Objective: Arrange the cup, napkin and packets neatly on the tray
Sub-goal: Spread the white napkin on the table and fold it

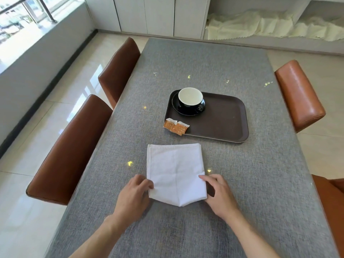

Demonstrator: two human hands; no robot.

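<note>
A folded white napkin (176,172) lies on the grey table in front of me, its near edge lifted slightly. My left hand (135,192) pinches the napkin's near left corner. My right hand (218,194) grips its near right edge. Beyond it sits a dark brown tray (223,121). A black cup (190,98) with a white inside stands on a black saucer (178,108) in the tray's far left corner. Two orange packets (176,126) lie across the tray's near left rim, partly on the table.
The table (204,62) carries a grey cloth. Two brown chairs (74,146) stand along its left side and two orange-brown chairs (299,94) along its right. White cabinets and a window lie beyond.
</note>
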